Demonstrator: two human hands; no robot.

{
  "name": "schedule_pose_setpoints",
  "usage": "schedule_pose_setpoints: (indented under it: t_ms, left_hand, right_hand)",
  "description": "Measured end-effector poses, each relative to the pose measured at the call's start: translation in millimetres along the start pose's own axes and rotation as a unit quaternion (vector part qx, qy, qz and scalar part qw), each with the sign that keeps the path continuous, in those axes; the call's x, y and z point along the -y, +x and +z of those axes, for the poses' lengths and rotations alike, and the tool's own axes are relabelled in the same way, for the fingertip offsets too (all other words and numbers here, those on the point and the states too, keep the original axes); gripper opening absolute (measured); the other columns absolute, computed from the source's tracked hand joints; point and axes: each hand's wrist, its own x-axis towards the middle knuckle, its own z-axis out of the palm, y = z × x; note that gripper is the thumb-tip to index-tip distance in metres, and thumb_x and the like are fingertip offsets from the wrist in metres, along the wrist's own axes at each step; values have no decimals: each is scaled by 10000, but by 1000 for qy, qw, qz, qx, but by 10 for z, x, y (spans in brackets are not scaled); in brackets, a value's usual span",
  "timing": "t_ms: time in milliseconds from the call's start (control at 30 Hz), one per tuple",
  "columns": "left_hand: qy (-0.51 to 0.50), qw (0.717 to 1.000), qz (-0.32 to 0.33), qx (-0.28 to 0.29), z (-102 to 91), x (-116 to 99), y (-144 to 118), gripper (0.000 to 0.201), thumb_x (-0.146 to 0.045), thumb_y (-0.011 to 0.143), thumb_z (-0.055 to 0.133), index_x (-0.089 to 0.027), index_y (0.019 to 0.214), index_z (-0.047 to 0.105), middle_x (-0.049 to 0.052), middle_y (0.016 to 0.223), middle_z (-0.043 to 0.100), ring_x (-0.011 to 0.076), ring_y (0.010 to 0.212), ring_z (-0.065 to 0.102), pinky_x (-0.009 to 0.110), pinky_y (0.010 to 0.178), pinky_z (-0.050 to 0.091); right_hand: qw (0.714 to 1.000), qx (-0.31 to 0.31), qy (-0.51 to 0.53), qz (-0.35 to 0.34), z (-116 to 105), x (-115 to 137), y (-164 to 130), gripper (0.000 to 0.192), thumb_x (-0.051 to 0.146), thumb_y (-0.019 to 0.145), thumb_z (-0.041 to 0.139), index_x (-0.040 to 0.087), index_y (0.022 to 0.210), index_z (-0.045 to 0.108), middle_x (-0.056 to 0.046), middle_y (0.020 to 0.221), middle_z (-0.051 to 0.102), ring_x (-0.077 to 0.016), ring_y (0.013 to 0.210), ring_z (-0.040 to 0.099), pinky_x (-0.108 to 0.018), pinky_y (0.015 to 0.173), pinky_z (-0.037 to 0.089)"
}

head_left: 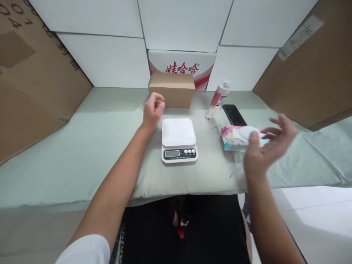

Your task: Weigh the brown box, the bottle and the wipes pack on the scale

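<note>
My left hand (154, 110) is held with curled fingers just in front of the small brown carton (172, 93). Nothing shows in its fingers. Close by on its right lies a white digital kitchen scale (179, 134) with a bare weighing plate, a grey display and several round buttons. My right hand (265, 146), slightly blurred, has its fingers apart over the right end of a colourful pack of wet wipes (233, 136) with a white oval lid. Thumb and fingers hold nothing; whether they touch the pack I cannot tell.
A white bottle with a pink label (217, 99) stands behind the wipes, near a dark phone (234, 115) lying flat. A white box with red lettering (202, 66) is at the back. Large cardboard panels (35, 80) flank the green cloth-covered table (110, 124).
</note>
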Motion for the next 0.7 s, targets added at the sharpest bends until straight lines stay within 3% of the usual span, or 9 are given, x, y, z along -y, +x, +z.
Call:
schedule_pose_setpoints:
  t_ms: [67,133,200,300,400,467,567,700]
  left_hand:
    - [-6,990,74,116,266,-410,-133,310,-480,956,624,-219,1121,593,-10,845,599,155,787,567,347,782,468]
    - [13,967,111,229,651,-814,-337,608,-614,888,693,-237,1347,567,91,1176,694,269,1077,665,430,950,504]
    - [32,939,112,323,1085,-1117,-554,967,-714,781,768,-245,1554,424,193,1506,588,393,1369,581,511,1079,481]
    - [50,912,64,401,1643,-1287,-756,1259,-678,722,836,-218,1693,180,273,1702,358,466,1537,429,560,1146,453]
    - [44,915,21,401,1923,-1214,-764,1291,-561,741,852,-234,1719,76,278,1657,408,467,1492,485,568,1117,480]
    - [27,915,10,403,1950,-1152,-723,1255,-519,756,849,-242,1721,95,263,1603,467,455,1439,538,558,1095,501]
    - [-5,917,17,399,1797,-1125,-670,1189,-540,779,845,-245,1712,169,247,1597,475,435,1449,534,547,1122,505]
    - [-40,951,92,293,1223,-1073,-609,1107,-692,825,779,-264,1693,241,219,1647,449,405,1532,454,537,1235,436]
  right_hand:
    - [999,-15,-24,24,-382,-308,71,533,360,866,686,418,1395,691,-91,1421,659,-334,1244,649,-580,1113,486]
    - [993,-5,12,121,-580,-721,179,411,372,836,648,344,1218,795,-128,1326,733,-329,1231,663,-566,1123,474]
    - [969,12,78,234,-616,-1084,286,370,408,790,644,289,1095,818,-136,1230,775,-317,1166,698,-556,1139,478]
    - [924,-14,168,343,-519,-1376,378,342,448,740,652,247,979,792,-97,1088,786,-292,1021,737,-555,1086,543]
    - [899,-31,210,383,-443,-1426,381,342,468,737,638,221,921,786,-106,1026,767,-296,936,733,-535,909,627]
    - [894,-17,226,386,-428,-1386,359,346,464,735,637,211,918,785,-109,1000,749,-292,910,725,-509,836,643]
    - [894,-16,233,381,-374,-1215,322,327,458,747,623,213,920,751,-65,933,719,-257,855,712,-470,785,646]
    - [891,16,271,364,-36,-801,267,397,504,780,626,199,1011,728,-46,936,713,-234,852,715,-406,737,631]
